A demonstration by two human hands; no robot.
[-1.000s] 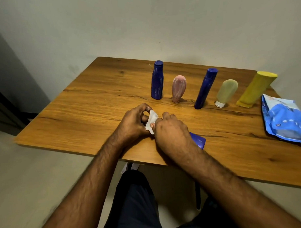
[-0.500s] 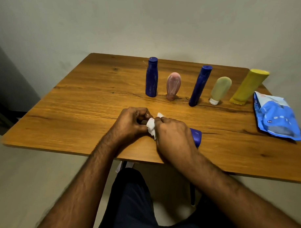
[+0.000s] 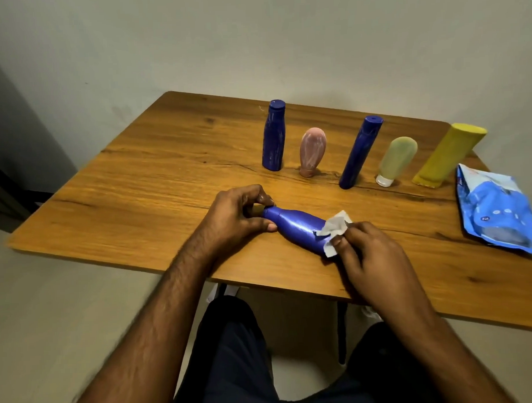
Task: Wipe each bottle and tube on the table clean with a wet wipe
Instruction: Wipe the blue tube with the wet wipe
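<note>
While five containers (image 3: 359, 151) stand behind, wipes pack (image 3: 497, 214) right

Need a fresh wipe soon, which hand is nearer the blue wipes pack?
Right. The right hand is nearer the wipes pack; the left hand is farther.

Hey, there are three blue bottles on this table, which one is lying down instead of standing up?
The blue bottle in the hands, at the near edge: left hand grips its neck, right hand holds the wet wipe against it. The other two blue bottles stand in the back row.
</note>
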